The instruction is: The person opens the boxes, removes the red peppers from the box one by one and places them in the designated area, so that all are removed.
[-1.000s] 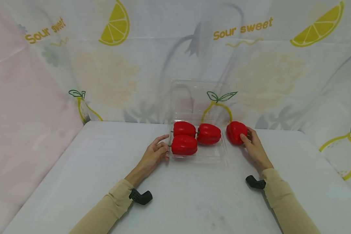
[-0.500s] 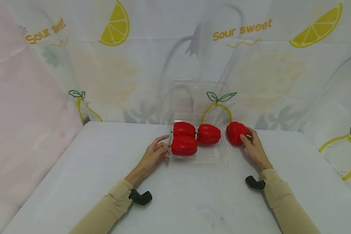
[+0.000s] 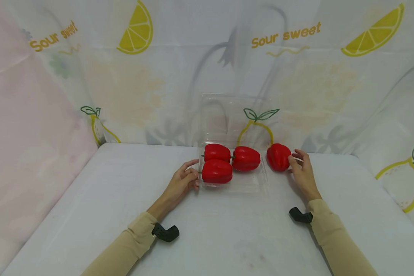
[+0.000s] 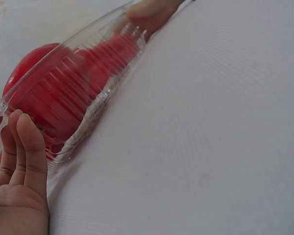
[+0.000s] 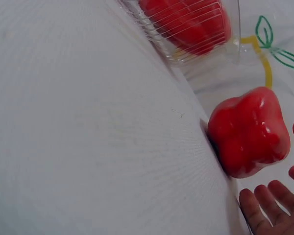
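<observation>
Though faint, box (image 3: 246, 184) w/ 3 peppers (image 3: 217, 171)

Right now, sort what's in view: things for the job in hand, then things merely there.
Likely the job:
clear container, by the left hand
three red peppers in it
loose red pepper, by the right hand

Merely there:
white tabletop
lemon-print backdrop
black wrist devices
</observation>
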Tool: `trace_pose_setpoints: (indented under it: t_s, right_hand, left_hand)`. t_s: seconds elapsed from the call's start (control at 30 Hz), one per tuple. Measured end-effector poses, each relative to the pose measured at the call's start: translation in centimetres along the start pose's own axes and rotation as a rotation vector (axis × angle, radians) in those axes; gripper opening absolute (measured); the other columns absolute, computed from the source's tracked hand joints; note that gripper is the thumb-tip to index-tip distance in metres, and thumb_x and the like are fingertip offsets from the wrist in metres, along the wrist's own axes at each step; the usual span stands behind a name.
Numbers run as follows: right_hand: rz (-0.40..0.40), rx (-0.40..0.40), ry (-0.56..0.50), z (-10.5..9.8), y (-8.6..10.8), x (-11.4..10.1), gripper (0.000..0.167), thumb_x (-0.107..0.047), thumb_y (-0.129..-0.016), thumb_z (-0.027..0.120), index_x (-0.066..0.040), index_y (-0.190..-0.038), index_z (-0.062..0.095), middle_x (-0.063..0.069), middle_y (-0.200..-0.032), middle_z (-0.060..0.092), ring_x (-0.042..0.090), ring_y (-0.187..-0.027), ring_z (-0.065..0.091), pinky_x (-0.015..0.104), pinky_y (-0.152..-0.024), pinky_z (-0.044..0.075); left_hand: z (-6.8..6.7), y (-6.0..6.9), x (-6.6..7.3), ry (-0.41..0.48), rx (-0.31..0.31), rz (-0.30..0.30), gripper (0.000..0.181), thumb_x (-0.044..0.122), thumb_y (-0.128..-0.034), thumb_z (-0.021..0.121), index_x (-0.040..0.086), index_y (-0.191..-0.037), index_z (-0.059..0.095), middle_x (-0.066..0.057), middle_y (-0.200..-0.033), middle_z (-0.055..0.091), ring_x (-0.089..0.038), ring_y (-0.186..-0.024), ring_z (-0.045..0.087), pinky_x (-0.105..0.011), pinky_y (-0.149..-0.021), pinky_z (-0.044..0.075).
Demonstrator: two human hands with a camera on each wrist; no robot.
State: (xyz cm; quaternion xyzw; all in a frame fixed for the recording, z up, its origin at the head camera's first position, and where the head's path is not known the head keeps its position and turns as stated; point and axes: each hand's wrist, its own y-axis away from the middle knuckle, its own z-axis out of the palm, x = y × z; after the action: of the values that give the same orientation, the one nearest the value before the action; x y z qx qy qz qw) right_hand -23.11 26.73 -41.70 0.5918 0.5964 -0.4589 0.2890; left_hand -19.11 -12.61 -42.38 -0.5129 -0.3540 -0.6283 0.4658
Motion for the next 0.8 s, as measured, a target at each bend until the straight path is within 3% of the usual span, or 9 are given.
trace_pose_setpoints:
  t_s: [0.23,0.37,0.63,0.8]
  right_hand:
    - [-0.004,0.102,0.025,-0.2,0.4,-0.1,0.052,-0.034,-0.100,0.042,-0.009,-0.143,0.030,0.014,-0.137,0.041,0.016,-0.118,0.042,0.009,-0.083,0.040]
    - [-0.058,0.155,0.032,-0.3,0.1,-0.4,0.047,-0.031,-0.099,0.045,-0.011,-0.141,0.037,0.011,-0.135,0.045,0.013,-0.118,0.045,0.014,-0.089,0.038]
    - [-0.147,0.152,0.070,0.2,-0.3,-1.7,0.045,-0.026,-0.097,0.050,-0.011,-0.139,0.040,0.011,-0.135,0.048,0.018,-0.118,0.045,0.011,-0.088,0.037]
    - [-0.228,0.137,0.045,0.6,0.8,-4.2,0.043,-0.015,-0.096,0.052,-0.001,-0.135,0.042,0.018,-0.131,0.047,0.022,-0.116,0.044,0.010,-0.086,0.037]
  left_hand:
    - [0.2,0.1,-0.3,0.009,-0.005,-0.013,0.050,0.007,-0.0969,0.047,0.010,-0.144,0.031,0.004,-0.088,0.055,-0.008,-0.072,0.057,-0.020,-0.067,0.052]
    - [0.1,-0.1,-0.4,0.010,-0.015,-0.004,0.051,0.007,-0.0969,0.048,0.009,-0.144,0.030,0.005,-0.088,0.055,-0.008,-0.072,0.057,-0.021,-0.067,0.052]
    - [-0.1,-0.1,-0.1,0.022,-0.007,0.009,0.050,0.006,-0.0966,0.048,0.009,-0.144,0.031,0.005,-0.087,0.056,-0.008,-0.071,0.057,-0.021,-0.067,0.053]
    - [0.0,-0.1,-0.1,0.023,-0.015,0.014,0.051,0.007,-0.0967,0.048,0.008,-0.144,0.029,0.005,-0.087,0.055,-0.008,-0.071,0.057,-0.020,-0.067,0.052]
